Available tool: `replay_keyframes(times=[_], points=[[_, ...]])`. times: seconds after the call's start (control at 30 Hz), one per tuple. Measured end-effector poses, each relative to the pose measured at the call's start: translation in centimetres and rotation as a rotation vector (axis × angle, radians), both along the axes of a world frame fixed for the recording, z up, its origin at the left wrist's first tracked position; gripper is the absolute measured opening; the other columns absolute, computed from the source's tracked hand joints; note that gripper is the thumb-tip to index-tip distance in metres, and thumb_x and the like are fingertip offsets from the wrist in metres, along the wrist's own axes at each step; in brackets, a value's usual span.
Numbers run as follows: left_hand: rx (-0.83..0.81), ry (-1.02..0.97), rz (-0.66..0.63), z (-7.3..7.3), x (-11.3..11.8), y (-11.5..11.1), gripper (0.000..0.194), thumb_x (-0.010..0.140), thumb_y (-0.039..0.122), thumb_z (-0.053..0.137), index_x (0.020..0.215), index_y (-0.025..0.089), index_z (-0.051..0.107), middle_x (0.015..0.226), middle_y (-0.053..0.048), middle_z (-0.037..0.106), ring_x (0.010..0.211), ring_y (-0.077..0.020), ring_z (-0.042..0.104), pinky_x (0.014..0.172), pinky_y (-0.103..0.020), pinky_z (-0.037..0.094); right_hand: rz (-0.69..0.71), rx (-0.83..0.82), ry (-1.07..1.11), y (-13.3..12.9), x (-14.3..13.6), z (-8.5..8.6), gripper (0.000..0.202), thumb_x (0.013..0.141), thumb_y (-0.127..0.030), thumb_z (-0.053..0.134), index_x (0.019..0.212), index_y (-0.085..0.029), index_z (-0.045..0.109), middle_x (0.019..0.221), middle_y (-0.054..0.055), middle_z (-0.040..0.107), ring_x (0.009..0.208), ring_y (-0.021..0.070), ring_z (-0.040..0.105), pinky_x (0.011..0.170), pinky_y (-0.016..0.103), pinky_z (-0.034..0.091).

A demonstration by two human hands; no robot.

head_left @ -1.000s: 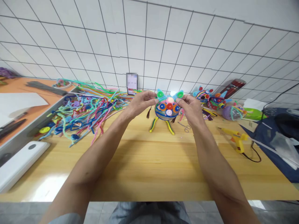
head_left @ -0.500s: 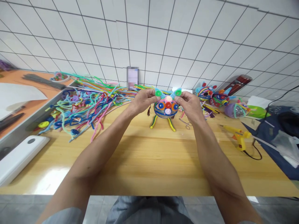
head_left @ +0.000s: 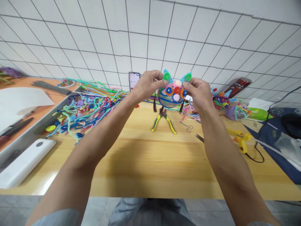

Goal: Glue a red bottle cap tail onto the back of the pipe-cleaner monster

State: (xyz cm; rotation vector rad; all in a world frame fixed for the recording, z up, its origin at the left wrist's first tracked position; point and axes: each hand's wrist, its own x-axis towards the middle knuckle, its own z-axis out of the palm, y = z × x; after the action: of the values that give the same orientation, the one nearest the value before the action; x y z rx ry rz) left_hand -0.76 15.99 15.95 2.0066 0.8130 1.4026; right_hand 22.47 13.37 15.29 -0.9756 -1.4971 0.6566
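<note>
Between my hands, raised above the table, is a colourful pipe-cleaner animal head point(head_left: 172, 92) with blue ears bearing green discs, coiled blue-and-orange eyes, a red nose and dark tassels at its sides. My left hand point(head_left: 150, 83) pinches it at the base of the left ear. At the right ear, the fingers of my right hand point(head_left: 198, 91) are closed on it in the same way. Yellow-and-green pliers point(head_left: 164, 121) lie on the table beneath it, handles toward me. Small scissors point(head_left: 187, 126) rest to their right.
A heap of pipe cleaners point(head_left: 87, 110) fills the left back, beside a white device point(head_left: 28, 163). A phone point(head_left: 134, 81) leans on the tiled wall. At right are a yellow glue gun point(head_left: 242, 139), a dark red bottle point(head_left: 238, 86), and more craft heads point(head_left: 237, 111).
Both hands have lifted the animal head higher and slightly to the right. The pliers and scissors beneath now show more fully, and a dark pointed tool tip appears by my right forearm.
</note>
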Motion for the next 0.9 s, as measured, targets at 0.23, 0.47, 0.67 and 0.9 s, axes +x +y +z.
replay_keyframes(times=[0.23, 0.47, 0.67, 0.9], points=[[0.009, -0.014, -0.037, 5.8, -0.8, -1.1, 0.018, 0.089, 0.020, 0.081, 0.078, 0.017, 0.067, 0.073, 0.001, 0.067, 0.072, -0.0120, 0.061, 0.069, -0.026, 0.045, 0.013, 0.111, -0.038, -0.9, -0.1, 5.7, 0.039, 0.083, -0.051, 0.089, 0.071, -0.023, 0.063, 0.070, -0.003, 0.059, 0.064, 0.0123, 0.055, 0.063, 0.030, 0.051], [0.019, 0.002, -0.021, 8.4, -1.5, -1.5, 0.017, 0.088, 0.019, 0.081, 0.077, 0.017, 0.069, 0.071, 0.001, 0.065, 0.067, -0.0106, 0.055, 0.067, -0.027, 0.042, 0.000, 0.092, -0.047, -1.1, -1.0, 8.2, 0.038, 0.082, -0.049, 0.089, 0.070, -0.024, 0.062, 0.070, -0.002, 0.062, 0.065, 0.0130, 0.057, 0.065, 0.031, 0.053], [0.039, -0.041, -0.047, 9.6, -2.2, -3.7, 0.019, 0.089, 0.016, 0.080, 0.076, 0.017, 0.066, 0.070, 0.002, 0.063, 0.068, -0.0107, 0.056, 0.067, -0.028, 0.043, -0.002, 0.151, -0.072, -3.6, -1.8, 9.7, 0.034, 0.085, -0.048, 0.085, 0.072, -0.024, 0.065, 0.072, -0.002, 0.063, 0.068, 0.0138, 0.058, 0.067, 0.032, 0.055], [0.073, -0.085, -0.070, 9.5, -2.2, -4.0, 0.022, 0.089, 0.019, 0.081, 0.073, 0.017, 0.066, 0.069, 0.002, 0.063, 0.068, -0.0106, 0.059, 0.066, -0.028, 0.042, 0.001, 0.145, -0.060, -4.0, -2.3, 10.1, 0.034, 0.084, -0.049, 0.087, 0.074, -0.024, 0.065, 0.073, -0.002, 0.062, 0.069, 0.0139, 0.059, 0.069, 0.032, 0.053]])
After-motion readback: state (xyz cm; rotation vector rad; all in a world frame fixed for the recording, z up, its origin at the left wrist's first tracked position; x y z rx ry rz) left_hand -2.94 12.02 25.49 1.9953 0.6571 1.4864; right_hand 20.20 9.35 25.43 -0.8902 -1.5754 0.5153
